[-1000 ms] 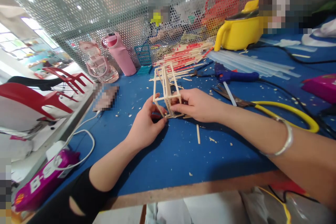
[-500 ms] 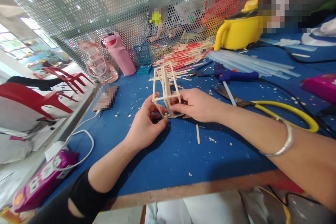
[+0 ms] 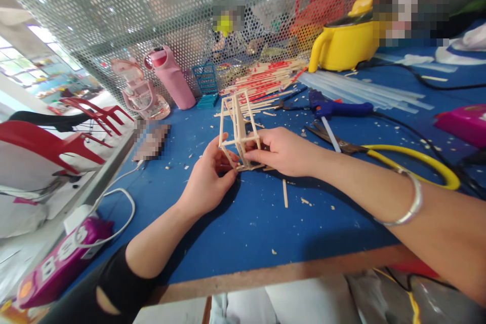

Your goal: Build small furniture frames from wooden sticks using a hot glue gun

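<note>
A small box-shaped frame of thin wooden sticks (image 3: 238, 140) stands on the blue table between my hands. My left hand (image 3: 210, 177) is curled at its lower left corner, thumb and fingertips closed on the sticks there. From the right, my right hand (image 3: 275, 152) pinches the frame's inner uprights between thumb and fingers; some of its fingers are hidden behind the sticks. One loose stick (image 3: 285, 193) lies just below my right hand. Behind the frame is a pile of red-tipped sticks (image 3: 269, 78).
To the right lie a blue glue gun (image 3: 337, 108), yellow-handled scissors (image 3: 413, 154), and clear glue sticks (image 3: 364, 88). A yellow pot (image 3: 345, 43), a pink bottle (image 3: 174, 81) and a teal miniature chair (image 3: 206, 86) stand behind. At left are a phone (image 3: 154, 143) and a purple power strip (image 3: 63, 260).
My left thumb has slid slightly left along the frame's base. The frame and my right hand hold nearly the same place; the view has shifted a little.
</note>
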Demonstrator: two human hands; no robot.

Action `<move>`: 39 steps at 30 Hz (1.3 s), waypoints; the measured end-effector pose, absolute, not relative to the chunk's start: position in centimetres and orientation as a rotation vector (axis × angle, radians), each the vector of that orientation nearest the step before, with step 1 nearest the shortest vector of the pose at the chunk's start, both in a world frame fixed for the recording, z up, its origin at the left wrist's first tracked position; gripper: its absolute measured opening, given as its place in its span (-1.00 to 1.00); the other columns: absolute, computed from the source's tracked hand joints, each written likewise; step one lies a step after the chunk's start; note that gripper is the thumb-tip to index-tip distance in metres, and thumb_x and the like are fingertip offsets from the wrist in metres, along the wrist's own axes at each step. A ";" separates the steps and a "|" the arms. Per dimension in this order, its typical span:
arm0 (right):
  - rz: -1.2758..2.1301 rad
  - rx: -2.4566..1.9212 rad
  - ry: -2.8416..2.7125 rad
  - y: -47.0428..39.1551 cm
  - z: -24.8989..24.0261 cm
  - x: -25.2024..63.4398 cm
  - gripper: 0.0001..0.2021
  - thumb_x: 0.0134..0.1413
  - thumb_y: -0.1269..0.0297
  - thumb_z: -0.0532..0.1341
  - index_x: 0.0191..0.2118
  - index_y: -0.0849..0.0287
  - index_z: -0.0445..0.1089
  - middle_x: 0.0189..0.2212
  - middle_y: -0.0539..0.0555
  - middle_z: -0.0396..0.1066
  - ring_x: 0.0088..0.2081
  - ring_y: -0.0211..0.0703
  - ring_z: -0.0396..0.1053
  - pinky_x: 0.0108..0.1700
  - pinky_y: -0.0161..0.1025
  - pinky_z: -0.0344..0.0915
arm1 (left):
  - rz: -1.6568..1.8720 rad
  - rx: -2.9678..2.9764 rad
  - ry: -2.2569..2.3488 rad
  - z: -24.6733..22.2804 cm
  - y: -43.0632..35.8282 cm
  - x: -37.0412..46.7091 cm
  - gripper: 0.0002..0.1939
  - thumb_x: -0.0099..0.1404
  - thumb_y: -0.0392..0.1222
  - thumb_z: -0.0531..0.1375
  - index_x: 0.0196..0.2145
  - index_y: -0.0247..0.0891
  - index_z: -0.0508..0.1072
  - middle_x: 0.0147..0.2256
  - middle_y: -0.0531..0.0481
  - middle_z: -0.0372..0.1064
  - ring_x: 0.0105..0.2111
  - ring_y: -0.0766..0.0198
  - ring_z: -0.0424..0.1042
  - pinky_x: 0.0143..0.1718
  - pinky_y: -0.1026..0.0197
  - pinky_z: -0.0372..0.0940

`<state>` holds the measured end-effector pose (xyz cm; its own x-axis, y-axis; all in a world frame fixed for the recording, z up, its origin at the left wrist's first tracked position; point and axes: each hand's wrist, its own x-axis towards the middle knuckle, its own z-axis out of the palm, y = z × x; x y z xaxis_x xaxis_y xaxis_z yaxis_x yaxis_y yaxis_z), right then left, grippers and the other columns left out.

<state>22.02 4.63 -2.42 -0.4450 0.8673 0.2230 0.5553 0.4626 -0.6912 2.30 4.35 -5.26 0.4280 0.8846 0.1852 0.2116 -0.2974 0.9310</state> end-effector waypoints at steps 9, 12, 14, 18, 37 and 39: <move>0.755 -1.139 -2.142 4.6 -2.3 21.9 -0.80 0.14 0.31 0.17 -0.15 0.18 0.48 -0.26 0.03 0.54 -0.26 -0.20 0.43 -0.20 -0.29 0.22 | 0.897 1.786 0.936 -4.9 4.4 1.9 -0.17 0.05 -0.47 0.20 0.24 -0.21 0.01 -0.15 -0.03 0.35 -0.09 0.20 0.41 0.00 0.04 0.32; 0.731 -1.181 -2.156 4.5 -2.2 21.9 -0.81 0.14 0.29 0.17 -0.18 0.19 0.48 -0.33 0.03 0.52 -0.32 -0.22 0.41 -0.26 -0.28 0.20 | 0.906 1.784 0.934 -4.8 4.3 1.9 -0.20 0.09 -0.40 0.25 0.23 -0.23 0.02 -0.16 -0.03 0.36 -0.09 0.20 0.42 0.04 0.02 0.28; 0.710 -1.207 -2.171 4.5 -2.2 21.9 -0.81 0.14 0.27 0.16 -0.22 0.21 0.48 -0.37 0.03 0.50 -0.35 -0.22 0.39 -0.29 -0.28 0.18 | 0.898 1.770 0.942 -4.7 4.2 2.0 -0.23 0.12 -0.36 0.26 0.23 -0.24 0.03 -0.20 -0.03 0.39 -0.13 0.21 0.44 0.04 0.02 0.29; 0.701 -1.205 -2.178 4.6 -2.2 21.9 -0.82 0.14 0.27 0.16 -0.24 0.22 0.46 -0.34 0.06 0.51 -0.31 -0.19 0.40 -0.27 -0.27 0.19 | 0.916 1.699 0.957 -4.8 4.1 2.3 -0.25 0.14 -0.34 0.27 0.22 -0.26 0.03 -0.26 0.01 0.43 -0.20 0.26 0.46 -0.03 0.09 0.32; 0.695 -1.201 -2.150 4.4 -2.0 22.0 -0.80 0.11 0.27 0.18 -0.20 0.17 0.51 -0.32 0.04 0.53 -0.29 -0.19 0.40 -0.22 -0.27 0.20 | 0.899 1.646 0.939 -5.0 4.3 2.4 -0.33 0.10 -0.44 0.23 0.15 -0.28 0.12 -0.20 -0.03 0.48 -0.17 0.28 0.48 -0.04 0.16 0.33; 0.688 -1.202 -2.147 4.4 -2.0 22.0 -0.80 0.10 0.26 0.19 -0.20 0.16 0.51 -0.32 0.05 0.53 -0.29 -0.18 0.40 -0.21 -0.26 0.21 | 0.909 1.686 0.931 -5.1 4.4 2.4 -0.34 0.11 -0.43 0.23 0.14 -0.27 0.13 -0.14 -0.06 0.46 -0.13 0.26 0.47 0.00 0.12 0.32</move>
<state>21.99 4.40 -1.99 -0.4273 0.8736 0.2331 0.5752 0.4616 -0.6753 2.37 4.36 -5.13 0.4286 0.8915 0.1466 0.1675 -0.2378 0.9568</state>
